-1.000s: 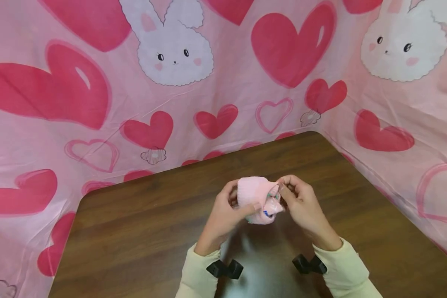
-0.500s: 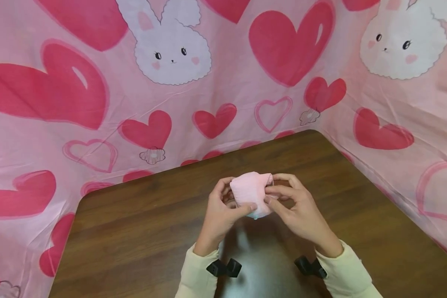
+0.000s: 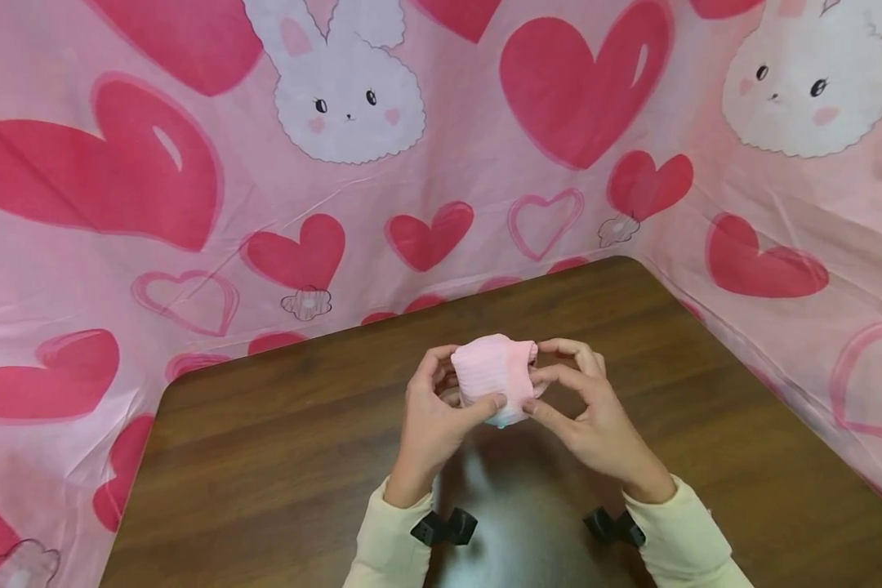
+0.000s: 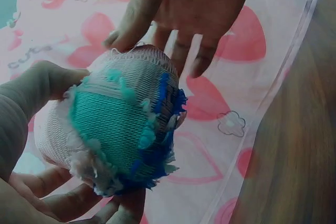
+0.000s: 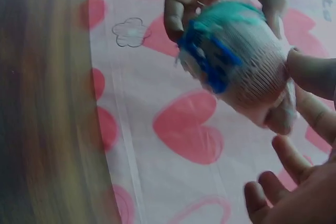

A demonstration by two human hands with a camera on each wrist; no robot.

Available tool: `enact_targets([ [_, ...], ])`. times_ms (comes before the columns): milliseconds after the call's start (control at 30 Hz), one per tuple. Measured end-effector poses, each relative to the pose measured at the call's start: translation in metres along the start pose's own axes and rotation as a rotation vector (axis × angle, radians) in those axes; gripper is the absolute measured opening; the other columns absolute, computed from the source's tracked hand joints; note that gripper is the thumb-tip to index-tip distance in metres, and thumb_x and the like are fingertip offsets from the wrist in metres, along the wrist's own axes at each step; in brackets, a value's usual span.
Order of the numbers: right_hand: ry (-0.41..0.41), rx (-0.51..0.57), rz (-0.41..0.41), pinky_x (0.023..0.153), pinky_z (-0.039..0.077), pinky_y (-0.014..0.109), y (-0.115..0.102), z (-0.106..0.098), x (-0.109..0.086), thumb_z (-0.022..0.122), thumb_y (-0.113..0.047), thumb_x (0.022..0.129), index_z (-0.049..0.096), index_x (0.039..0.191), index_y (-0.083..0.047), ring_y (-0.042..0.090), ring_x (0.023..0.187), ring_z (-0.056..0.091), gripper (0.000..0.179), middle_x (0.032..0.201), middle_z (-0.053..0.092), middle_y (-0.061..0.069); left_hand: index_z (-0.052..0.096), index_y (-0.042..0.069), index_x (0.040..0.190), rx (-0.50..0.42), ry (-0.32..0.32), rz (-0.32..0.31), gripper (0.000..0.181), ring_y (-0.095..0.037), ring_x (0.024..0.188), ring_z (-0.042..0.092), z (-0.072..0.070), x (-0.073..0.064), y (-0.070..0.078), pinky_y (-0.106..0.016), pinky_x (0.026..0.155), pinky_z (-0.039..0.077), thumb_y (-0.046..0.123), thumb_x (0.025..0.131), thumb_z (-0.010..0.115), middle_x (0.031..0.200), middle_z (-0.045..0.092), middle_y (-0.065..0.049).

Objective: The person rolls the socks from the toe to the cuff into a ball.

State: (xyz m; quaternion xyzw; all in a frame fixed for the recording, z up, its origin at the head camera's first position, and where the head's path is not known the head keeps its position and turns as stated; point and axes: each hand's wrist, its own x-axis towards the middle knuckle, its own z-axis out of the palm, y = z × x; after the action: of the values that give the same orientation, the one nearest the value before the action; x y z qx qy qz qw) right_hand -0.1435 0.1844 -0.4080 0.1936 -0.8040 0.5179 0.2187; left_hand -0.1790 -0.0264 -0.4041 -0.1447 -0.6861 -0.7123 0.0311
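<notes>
Both hands hold a small rolled pink sock bundle (image 3: 494, 377) a little above the brown wooden table (image 3: 279, 457). My left hand (image 3: 432, 412) grips it from the left, thumb on the near side and fingers curled behind. My right hand (image 3: 586, 408) pinches its right edge with thumb and forefinger, and the other fingers stay loose. In the left wrist view the sock bundle (image 4: 121, 129) shows a teal and blue fuzzy underside, and the right hand (image 4: 199, 9) hovers over its top. The right wrist view has the sock bundle (image 5: 241, 61) under the left hand's fingers (image 5: 181, 3).
Pink cloth printed with red hearts (image 3: 573, 82) and white bunnies (image 3: 345, 98) hangs as walls behind the table and to its right. The table's far right corner (image 3: 621, 265) meets that cloth. Pale yellow sleeves (image 3: 389, 539) cover both forearms.
The right hand has drawn the pink cuff over the bundle: the patterned part seen a second ago is covered and the bundle is rounder. Both hands stay in place.
</notes>
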Motion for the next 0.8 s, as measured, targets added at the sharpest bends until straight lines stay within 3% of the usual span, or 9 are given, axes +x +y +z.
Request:
enact_targets([
  [167,0.091,-0.100,-0.105,0.093,0.028,0.039,0.001,0.000,-0.002,0.089,0.006,0.066,0.075,0.084,-0.019,0.033,0.116,0.036,0.034,0.117,0.056,0.011,0.059,0.009,0.122,0.091,0.044,-0.022,0.063,-0.023,0.091,0.064,0.002,0.000,0.000,-0.039,0.081,0.057,0.011,0.068,0.092,0.103,0.068,-0.007],
  [300,0.069,-0.144,-0.086,0.094,0.031,0.038,0.003,-0.001,-0.003,0.086,0.008,0.071,0.069,0.086,-0.018,0.029,0.113,0.041,0.034,0.111,0.054,0.008,0.058,0.009,0.121,0.118,0.039,-0.046,0.062,-0.027,0.090,0.063,0.003,0.000,-0.002,-0.043,0.081,0.056,0.014,0.069,0.092,0.101,0.067,-0.007],
  [400,-0.002,-0.043,-0.016,0.093,0.046,0.030,0.002,-0.003,0.000,0.082,0.007,0.078,0.067,0.108,-0.012,0.025,0.115,0.049,0.039,0.123,0.053,0.007,0.058,0.008,0.122,0.098,0.032,-0.061,0.063,-0.028,0.092,0.063,0.005,-0.001,-0.004,-0.042,0.082,0.056,0.016,0.070,0.092,0.102,0.067,-0.008],
  [533,-0.097,0.085,0.032,0.080,0.057,0.033,0.001,-0.003,0.004,0.080,0.004,0.082,0.059,0.136,-0.009,0.020,0.109,0.060,0.059,0.137,0.051,0.006,0.060,0.007,0.124,0.041,0.046,-0.115,0.062,-0.026,0.093,0.066,0.004,-0.004,-0.007,-0.037,0.080,0.057,0.013,0.071,0.092,0.108,0.067,-0.010],
  [667,-0.090,0.128,0.040,0.080,0.057,0.031,0.006,0.005,0.004,0.077,0.006,0.084,0.065,0.131,-0.006,0.019,0.106,0.063,0.050,0.136,0.057,0.009,0.060,0.006,0.129,-0.013,0.045,-0.177,0.065,-0.027,0.097,0.067,-0.003,-0.006,-0.012,-0.035,0.075,0.058,0.012,0.073,0.091,0.114,0.066,-0.013],
  [800,-0.046,0.203,0.097,0.081,0.056,0.028,0.017,0.014,0.003,0.074,0.008,0.086,0.067,0.127,-0.001,0.020,0.105,0.064,0.043,0.129,0.062,0.013,0.055,0.007,0.137,-0.039,0.034,-0.172,0.074,-0.030,0.104,0.065,-0.011,-0.008,-0.016,-0.039,0.081,0.057,0.008,0.072,0.091,0.121,0.062,-0.014],
])
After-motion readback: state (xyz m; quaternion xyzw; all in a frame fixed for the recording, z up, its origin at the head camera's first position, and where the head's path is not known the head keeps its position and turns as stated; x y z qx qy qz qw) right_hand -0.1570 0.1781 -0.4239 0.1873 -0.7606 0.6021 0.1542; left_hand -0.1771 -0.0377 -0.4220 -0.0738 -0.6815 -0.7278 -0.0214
